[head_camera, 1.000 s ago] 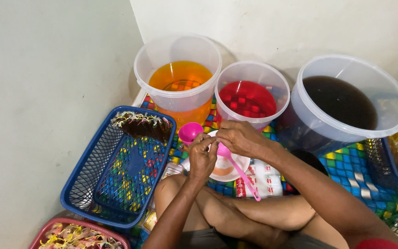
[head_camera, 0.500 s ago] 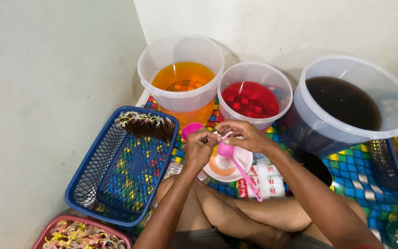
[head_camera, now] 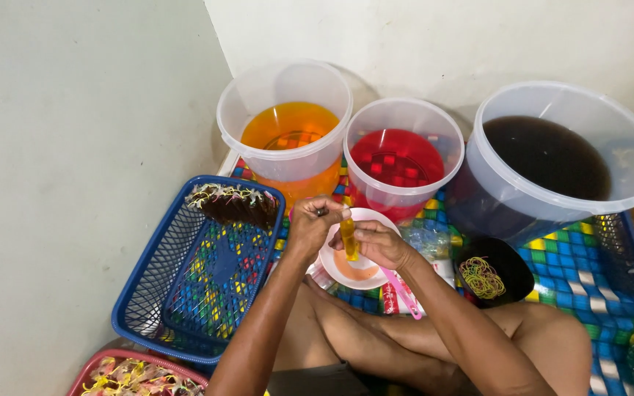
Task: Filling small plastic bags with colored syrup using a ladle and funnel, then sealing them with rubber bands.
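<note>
**Slim orange packet pinched over the bowl**

The left hand [head_camera: 315, 224] grips the top of a narrow orange-filled packet [head_camera: 348, 238], fingers clenched; the right hand [head_camera: 377, 244] clasps it just below. The packet hangs upright over a white bowl [head_camera: 357, 270] directly beneath the hands. A loose pinch could likely let liquid spill onto the patterned mat [head_camera: 563, 264]. Beyond the hands stand orange [head_camera: 288, 128], red [head_camera: 399, 158] and dark [head_camera: 552, 158] buckets; left of them, a blue basket [head_camera: 185, 279].

From my feed: both arms were bare, no sleeves, no watch or bands at the wrists. Left hand [head_camera: 310, 229] and right hand [head_camera: 379, 246] wore no gloves; I saw no rings on the fingers [head_camera: 332, 209]. Legs bare; dark shorts edge at bottom of frame.
</note>
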